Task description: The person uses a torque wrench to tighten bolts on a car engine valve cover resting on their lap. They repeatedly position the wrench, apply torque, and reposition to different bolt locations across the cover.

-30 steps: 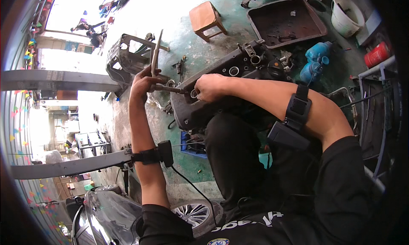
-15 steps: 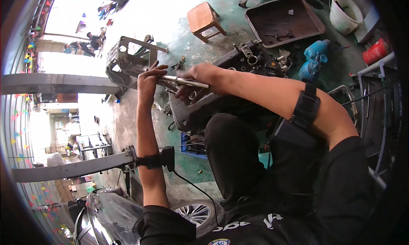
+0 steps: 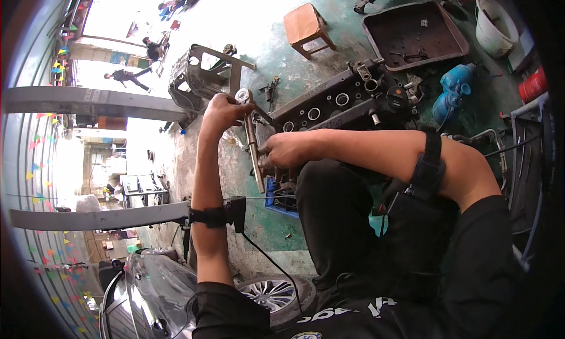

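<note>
My left hand [image 3: 223, 114] is closed around the upper end of a ratchet wrench [image 3: 242, 96], its round silver head showing above my fingers. A long metal bar [image 3: 253, 147] slants down from there, passing just beside my right hand [image 3: 283, 150]. My right fingers are curled and darkened at the tips; the bar's edge is at their fingertips, and whether they grip it or something else is hidden. Behind both hands lies a black engine valve cover [image 3: 329, 106] with several round openings and an oil cap [image 3: 397, 96], on an engine. My bent knee is close below my right hand.
A grey plastic stool [image 3: 203, 74] stands beyond my left hand, a wooden stool [image 3: 305, 25] farther off. To the right are a brown tray [image 3: 376, 30], a white bucket [image 3: 494, 30] and blue bottles [image 3: 450, 97]. A blue crate [image 3: 279, 206] sits below; a car wheel [image 3: 271, 295] is lower left.
The wrench has turned from lying nearly level between my hands to slanting steeply downward. My right hand has come down, and my left hand has closed near the round head. The view has shifted slightly.
</note>
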### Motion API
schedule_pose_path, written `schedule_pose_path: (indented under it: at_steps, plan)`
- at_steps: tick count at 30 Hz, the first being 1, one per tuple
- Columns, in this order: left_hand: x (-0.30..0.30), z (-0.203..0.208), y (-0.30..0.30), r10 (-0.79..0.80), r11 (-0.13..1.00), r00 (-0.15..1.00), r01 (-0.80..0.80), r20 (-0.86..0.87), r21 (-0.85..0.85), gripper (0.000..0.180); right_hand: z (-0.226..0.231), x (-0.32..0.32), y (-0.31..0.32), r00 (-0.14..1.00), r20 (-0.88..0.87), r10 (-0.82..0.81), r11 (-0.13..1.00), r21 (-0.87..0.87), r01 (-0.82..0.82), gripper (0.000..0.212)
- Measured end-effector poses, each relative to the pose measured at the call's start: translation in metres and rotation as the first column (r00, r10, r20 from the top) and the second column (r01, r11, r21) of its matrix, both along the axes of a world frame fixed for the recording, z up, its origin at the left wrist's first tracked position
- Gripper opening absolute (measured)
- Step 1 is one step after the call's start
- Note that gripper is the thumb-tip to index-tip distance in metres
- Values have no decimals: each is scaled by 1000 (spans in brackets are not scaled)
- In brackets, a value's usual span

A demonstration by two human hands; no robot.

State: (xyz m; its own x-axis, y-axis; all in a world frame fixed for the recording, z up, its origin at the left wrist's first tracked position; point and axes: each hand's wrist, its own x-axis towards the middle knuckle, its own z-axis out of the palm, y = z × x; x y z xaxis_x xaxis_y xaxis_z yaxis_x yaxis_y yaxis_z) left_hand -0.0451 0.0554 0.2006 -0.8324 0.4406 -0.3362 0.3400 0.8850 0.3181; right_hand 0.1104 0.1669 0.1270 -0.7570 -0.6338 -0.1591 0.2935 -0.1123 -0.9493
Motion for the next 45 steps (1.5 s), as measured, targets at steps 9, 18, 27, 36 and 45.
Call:
schedule_pose_path:
  at_steps: [9,18,27,36,45]
  plan:
    - [-17,2,-17,-234,968,972,231,-24,-101,40,-25,-14,11,932,-359,51,772,606,191,30]
    - [-5,-32,-28,-263,961,829,270,-493,-58,45,-26,-7,38,943,-288,-167,787,538,303,27]
    - [1,-55,-20,-104,910,913,247,-394,332,32,-29,-21,45,939,-305,-161,694,641,327,29]
    - [-9,-61,-22,-55,770,987,139,-152,623,33,-41,-35,33,896,-404,-182,638,645,420,32]
    - [-24,-61,-16,28,714,970,-187,240,675,64,-46,-41,35,858,-437,-268,617,606,502,33]
